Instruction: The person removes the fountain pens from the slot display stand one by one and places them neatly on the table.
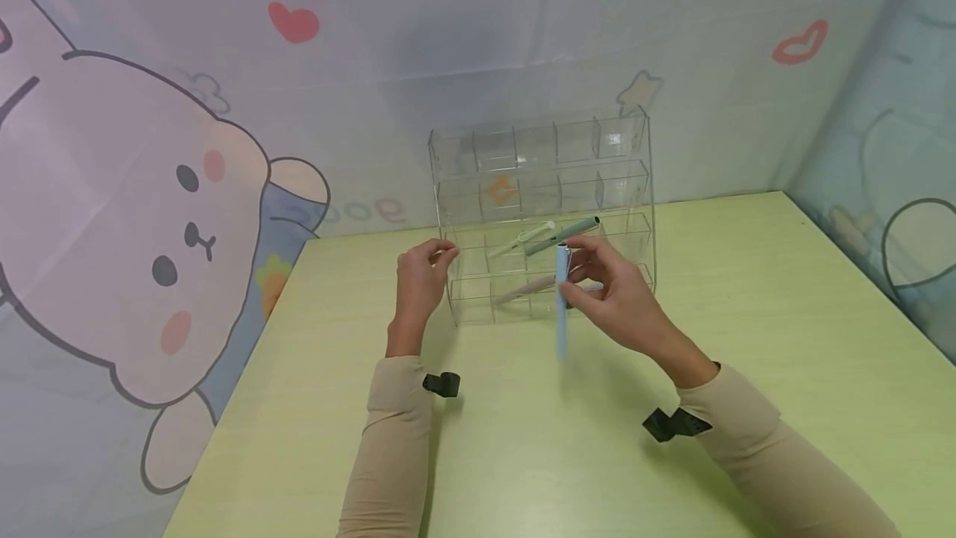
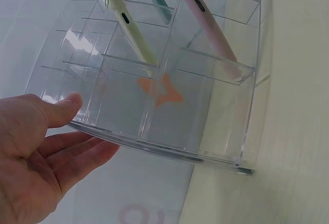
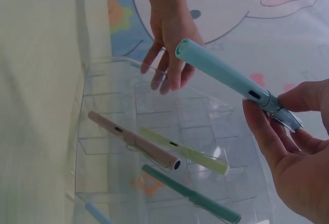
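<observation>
A light blue pen (image 1: 562, 305) is pinched between the thumb and fingers of my right hand (image 1: 616, 293), held upright in front of a clear tiered rack (image 1: 538, 135). My left hand (image 1: 421, 276) holds the rack's left side edge; in the left wrist view its thumb lies over the clear panel with the fingers on the other side. Leaning in the rack's lower tiers are a pink pen (image 3: 133, 139), a pale green pen (image 3: 187, 152) and a dark green pen (image 3: 190, 193). Part of another blue pen (image 3: 96, 213) shows at the right wrist view's lower edge.
The rack stands on a pale yellow-green table (image 1: 299, 422), near a printed cloth backdrop (image 1: 478, 31). Dividers split each tier into several compartments. A black camera mount sits on each wrist, over beige sleeves (image 1: 396, 455).
</observation>
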Demonstrator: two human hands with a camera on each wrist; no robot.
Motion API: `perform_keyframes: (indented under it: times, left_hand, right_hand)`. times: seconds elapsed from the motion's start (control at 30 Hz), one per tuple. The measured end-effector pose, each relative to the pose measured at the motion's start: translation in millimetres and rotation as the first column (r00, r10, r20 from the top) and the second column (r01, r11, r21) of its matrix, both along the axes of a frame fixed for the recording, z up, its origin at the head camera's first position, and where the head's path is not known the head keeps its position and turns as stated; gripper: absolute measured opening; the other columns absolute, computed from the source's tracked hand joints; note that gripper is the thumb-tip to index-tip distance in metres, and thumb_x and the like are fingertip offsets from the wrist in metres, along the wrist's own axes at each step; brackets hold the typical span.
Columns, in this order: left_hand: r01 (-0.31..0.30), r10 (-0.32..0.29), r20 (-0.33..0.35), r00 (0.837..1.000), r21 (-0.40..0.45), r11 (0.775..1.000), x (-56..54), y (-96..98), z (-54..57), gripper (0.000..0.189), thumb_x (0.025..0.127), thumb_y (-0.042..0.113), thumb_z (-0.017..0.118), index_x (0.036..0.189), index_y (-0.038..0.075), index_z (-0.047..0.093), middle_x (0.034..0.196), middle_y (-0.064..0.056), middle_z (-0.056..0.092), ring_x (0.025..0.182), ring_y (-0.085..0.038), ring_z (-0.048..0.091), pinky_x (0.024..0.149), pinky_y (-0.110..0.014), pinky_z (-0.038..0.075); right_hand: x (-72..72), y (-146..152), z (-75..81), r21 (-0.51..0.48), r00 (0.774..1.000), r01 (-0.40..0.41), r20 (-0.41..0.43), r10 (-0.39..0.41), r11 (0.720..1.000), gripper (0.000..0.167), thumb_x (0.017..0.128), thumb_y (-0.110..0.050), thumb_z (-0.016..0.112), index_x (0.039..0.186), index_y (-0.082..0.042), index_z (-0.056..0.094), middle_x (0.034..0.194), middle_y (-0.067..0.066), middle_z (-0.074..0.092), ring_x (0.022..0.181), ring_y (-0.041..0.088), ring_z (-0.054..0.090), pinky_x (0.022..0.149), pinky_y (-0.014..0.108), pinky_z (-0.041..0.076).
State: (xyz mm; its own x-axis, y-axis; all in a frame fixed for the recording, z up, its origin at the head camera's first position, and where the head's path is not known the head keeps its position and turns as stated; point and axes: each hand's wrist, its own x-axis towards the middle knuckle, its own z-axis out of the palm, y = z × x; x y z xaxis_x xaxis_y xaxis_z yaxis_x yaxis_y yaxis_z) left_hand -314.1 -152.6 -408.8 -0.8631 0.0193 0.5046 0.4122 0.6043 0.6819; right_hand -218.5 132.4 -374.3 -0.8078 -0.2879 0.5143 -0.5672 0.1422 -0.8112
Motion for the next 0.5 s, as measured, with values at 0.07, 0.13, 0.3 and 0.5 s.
perform_keyframes:
  times: [0.07, 0.13, 0.3, 0.5]
  left_hand:
    - [0.0, 0.0, -0.003, 1.0, -0.002, 1.0, -0.5, -0.2, -0.6, 0.016, 0.097, 0.015, 0.068, 0.1, 0.002, 0.076, 0.106, -0.016, 0.074, 0.099, -0.035, 0.071, 0.084, -0.047, 0.056]
    - [-0.001, 0.001, -0.005, 1.0, -0.002, 1.0, -0.9, -0.3, -1.4, 0.016, 0.097, 0.015, 0.068, 0.1, 0.002, 0.076, 0.105, -0.016, 0.074, 0.099, -0.035, 0.071, 0.084, -0.047, 0.056]
    - [0.002, -0.002, -0.005, 1.0, 0.002, 1.0, 0.1, -0.2, -1.3, 0.015, 0.097, 0.015, 0.068, 0.099, 0.002, 0.076, 0.104, -0.017, 0.074, 0.098, -0.035, 0.071, 0.085, -0.046, 0.056]
    - [0.009, -0.009, -0.022, 1.0, 0.001, 1.0, 0.2, 0.3, 0.0, 0.014, 0.096, 0.013, 0.069, 0.099, 0.002, 0.076, 0.103, -0.017, 0.074, 0.097, -0.035, 0.072, 0.084, -0.047, 0.056]
  right_hand:
    - [0.1, -3.3, -3.4, -0.008, 0.999, -0.029, 0.032, 0.029, 1.0, 0.047, 0.094, 0.008, 0.063, 0.138, 0.003, 0.048, 0.111, 0.018, 0.056, 0.093, 0.018, 0.064, 0.071, 0.029, 0.058]
    - [0.7, -6.8, -6.7, -0.007, 0.997, -0.049, 0.061, 0.049, 0.999, 0.048, 0.094, 0.006, 0.063, 0.139, 0.002, 0.047, 0.112, 0.018, 0.055, 0.093, 0.018, 0.064, 0.072, 0.031, 0.058]
    - [2.2, -15.5, -12.2, -0.011, 0.991, -0.083, 0.106, 0.083, 0.997, 0.049, 0.094, 0.006, 0.063, 0.14, 0.002, 0.046, 0.112, 0.02, 0.056, 0.093, 0.022, 0.065, 0.071, 0.038, 0.059]
    - [3.2, -24.1, -17.2, 0.0, 0.986, -0.103, 0.133, 0.103, 0.995, 0.047, 0.094, 0.005, 0.064, 0.138, 0.001, 0.049, 0.108, 0.02, 0.059, 0.09, 0.027, 0.066, 0.069, 0.037, 0.059]
